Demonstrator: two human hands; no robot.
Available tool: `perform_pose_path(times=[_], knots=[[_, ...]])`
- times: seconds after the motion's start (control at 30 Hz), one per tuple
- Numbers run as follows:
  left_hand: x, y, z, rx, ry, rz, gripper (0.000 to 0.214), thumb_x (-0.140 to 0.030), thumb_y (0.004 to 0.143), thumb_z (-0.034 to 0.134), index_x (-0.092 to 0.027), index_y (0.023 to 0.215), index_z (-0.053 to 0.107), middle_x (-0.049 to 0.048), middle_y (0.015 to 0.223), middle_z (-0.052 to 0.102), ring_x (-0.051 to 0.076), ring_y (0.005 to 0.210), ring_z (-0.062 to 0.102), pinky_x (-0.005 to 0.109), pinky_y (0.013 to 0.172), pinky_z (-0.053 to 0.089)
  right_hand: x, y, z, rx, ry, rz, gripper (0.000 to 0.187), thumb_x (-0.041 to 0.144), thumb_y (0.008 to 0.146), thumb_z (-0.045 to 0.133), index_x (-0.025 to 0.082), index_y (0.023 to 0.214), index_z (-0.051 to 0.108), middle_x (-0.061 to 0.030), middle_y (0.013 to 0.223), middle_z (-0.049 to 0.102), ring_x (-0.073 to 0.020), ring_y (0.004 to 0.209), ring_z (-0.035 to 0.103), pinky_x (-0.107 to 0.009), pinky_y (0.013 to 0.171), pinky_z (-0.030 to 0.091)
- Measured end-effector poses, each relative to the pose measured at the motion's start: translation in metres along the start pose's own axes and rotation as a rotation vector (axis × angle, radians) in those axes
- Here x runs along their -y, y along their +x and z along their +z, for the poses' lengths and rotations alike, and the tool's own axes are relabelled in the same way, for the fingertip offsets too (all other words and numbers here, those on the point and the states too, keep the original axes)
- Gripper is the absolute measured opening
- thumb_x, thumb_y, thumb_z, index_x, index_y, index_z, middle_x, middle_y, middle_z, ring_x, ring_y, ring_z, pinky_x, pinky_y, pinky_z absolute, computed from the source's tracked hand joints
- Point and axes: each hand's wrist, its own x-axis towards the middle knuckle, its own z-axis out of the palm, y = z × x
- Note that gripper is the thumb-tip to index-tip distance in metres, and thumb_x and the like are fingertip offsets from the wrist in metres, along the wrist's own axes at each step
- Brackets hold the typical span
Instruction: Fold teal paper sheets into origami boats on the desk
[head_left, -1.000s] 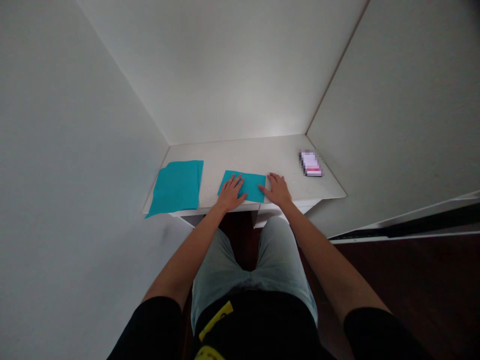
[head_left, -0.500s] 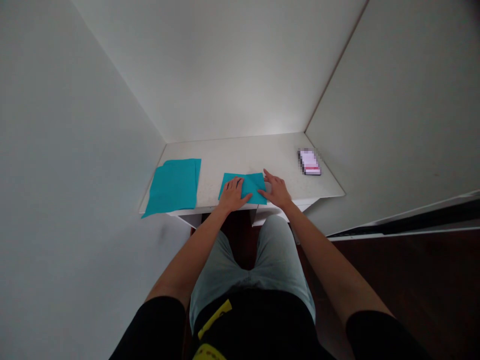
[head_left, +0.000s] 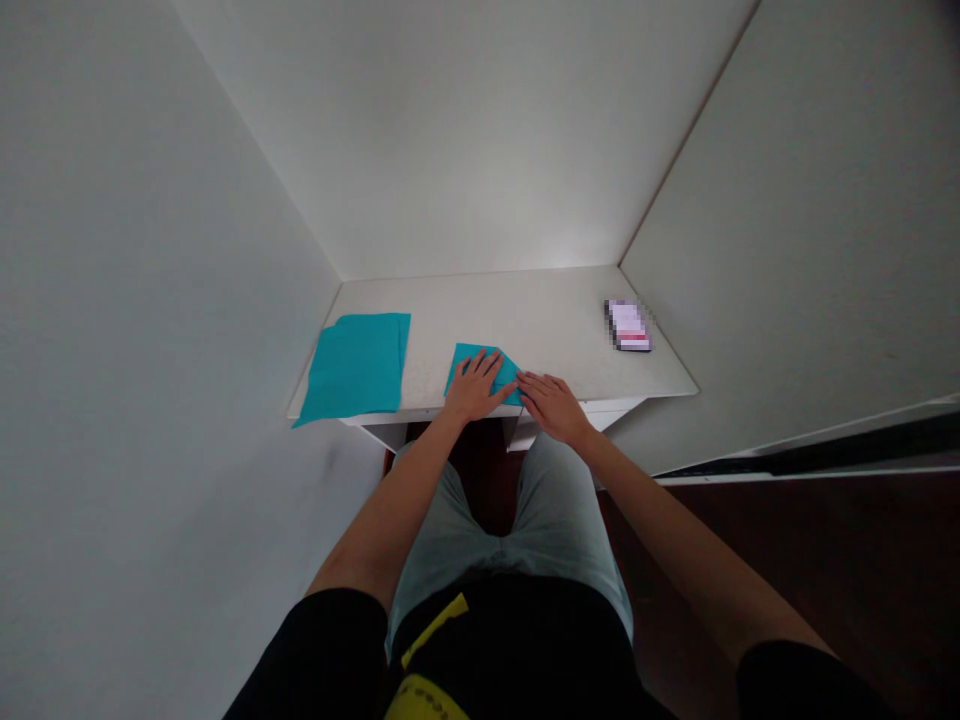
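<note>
A small teal paper sheet point(head_left: 480, 358) lies near the front edge of a white desk point(head_left: 525, 315), its right corner folded over into a slanted edge. My left hand point(head_left: 474, 390) lies flat on the sheet's left part, fingers spread. My right hand point(head_left: 551, 405) rests with fingers stretched out on the folded right corner, pressing it down at the desk's front edge. Neither hand grips anything.
A stack of larger teal sheets point(head_left: 358, 365) lies at the desk's left end, overhanging the front edge. A small blurred card or phone point(head_left: 628, 326) sits at the right back. White walls close in on the left, back and right. My knees are under the desk.
The sheet's right corner has been folded inward and down. My right hand moved from the sheet's right edge toward me onto the fold. My left hand stayed put.
</note>
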Motion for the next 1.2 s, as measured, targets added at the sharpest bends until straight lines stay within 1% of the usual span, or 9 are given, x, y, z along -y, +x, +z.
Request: perform_pose_path(times=[0.1, 0.2, 0.4, 0.53, 0.7, 0.87, 1.03, 1.13, 1.2], knots=[[0.001, 0.001, 0.004, -0.014, -0.003, 0.016, 0.071, -0.061, 0.111, 0.033, -0.026, 0.172, 0.042, 0.0029, 0.180, 0.037, 0.030, 0.169, 0.030, 0.055, 0.135, 0.027, 0.006, 0.003, 0.002, 0.016, -0.044, 0.034, 0.051, 0.035, 0.116, 0.035, 0.020, 0.159, 0.060, -0.0105, 0.166, 0.058, -0.0271, 0.155, 0.053, -0.051, 0.125, 0.040], [0.003, 0.001, 0.008, -0.027, -0.005, 0.019, 0.066, -0.056, 0.113, 0.032, -0.028, 0.172, 0.043, 0.0022, 0.180, 0.038, 0.028, 0.169, 0.030, 0.055, 0.135, 0.026, 0.005, 0.019, 0.006, 0.058, -0.067, 0.066, 0.052, 0.031, 0.115, 0.035, 0.019, 0.161, 0.057, -0.0098, 0.169, 0.055, -0.0284, 0.158, 0.049, -0.050, 0.125, 0.040], [0.004, 0.003, 0.011, -0.077, -0.025, -0.007, 0.061, -0.052, 0.114, 0.031, -0.021, 0.163, 0.052, 0.0096, 0.176, 0.046, 0.025, 0.167, 0.035, 0.050, 0.136, 0.028, -0.006, 0.070, 0.019, 0.094, -0.020, 0.095, 0.056, 0.025, 0.108, 0.045, 0.023, 0.163, 0.056, -0.0100, 0.168, 0.056, -0.0337, 0.154, 0.053, -0.054, 0.122, 0.045], [0.003, 0.005, 0.012, -0.091, -0.057, -0.021, 0.057, -0.048, 0.114, 0.033, -0.020, 0.159, 0.054, 0.0120, 0.173, 0.050, 0.026, 0.165, 0.038, 0.053, 0.135, 0.029, -0.010, 0.085, 0.021, 0.083, 0.006, 0.094, 0.054, 0.026, 0.108, 0.044, 0.027, 0.160, 0.059, -0.0092, 0.167, 0.057, -0.0377, 0.153, 0.054, -0.061, 0.120, 0.044], [0.002, 0.005, 0.012, -0.090, -0.072, -0.034, 0.053, -0.040, 0.115, 0.030, -0.020, 0.155, 0.057, 0.0112, 0.171, 0.051, 0.025, 0.165, 0.039, 0.052, 0.135, 0.028, -0.008, 0.062, 0.011, 0.083, 0.000, 0.085, 0.050, 0.034, 0.111, 0.042, 0.027, 0.157, 0.062, -0.0085, 0.167, 0.057, -0.0377, 0.152, 0.054, -0.061, 0.118, 0.045], [0.002, 0.004, 0.009, -0.083, -0.072, -0.026, 0.051, -0.035, 0.111, 0.037, -0.020, 0.155, 0.058, 0.0109, 0.173, 0.049, 0.025, 0.165, 0.039, 0.051, 0.134, 0.030, -0.008, 0.011, -0.003, 0.053, -0.002, 0.084, 0.050, 0.043, 0.115, 0.038, 0.029, 0.157, 0.061, -0.0071, 0.166, 0.059, -0.0365, 0.151, 0.054, -0.059, 0.117, 0.044], [0.003, 0.005, 0.007, -0.072, -0.080, -0.028, 0.053, -0.033, 0.110, 0.039, -0.022, 0.160, 0.053, 0.0103, 0.173, 0.049, 0.025, 0.165, 0.038, 0.051, 0.133, 0.031, -0.009, -0.035, -0.015, 0.023, 0.000, 0.126, 0.050, 0.045, 0.116, 0.036, 0.031, 0.157, 0.060, -0.0052, 0.164, 0.062, -0.0359, 0.146, 0.058, -0.059, 0.114, 0.045], [0.004, 0.006, 0.008, -0.061, -0.093, -0.029, 0.053, -0.034, 0.110, 0.039, -0.026, 0.161, 0.053, 0.0087, 0.174, 0.048, 0.025, 0.165, 0.037, 0.052, 0.133, 0.030, -0.008, -0.041, -0.021, -0.012, 0.001, 0.130, 0.047, 0.046, 0.116, 0.037, 0.029, 0.149, 0.066, -0.0080, 0.155, 0.069, -0.0355, 0.145, 0.059, -0.058, 0.115, 0.043], [0.006, 0.007, 0.008, -0.049, -0.105, -0.036, 0.053, -0.035, 0.110, 0.040, -0.027, 0.160, 0.053, 0.0083, 0.174, 0.048, 0.025, 0.166, 0.037, 0.053, 0.133, 0.030, -0.008, -0.031, -0.022, -0.023, 0.035, 0.147, 0.046, 0.046, 0.116, 0.037, 0.027, 0.142, 0.070, -0.0105, 0.145, 0.076, -0.0338, 0.138, 0.065, -0.055, 0.113, 0.046]])
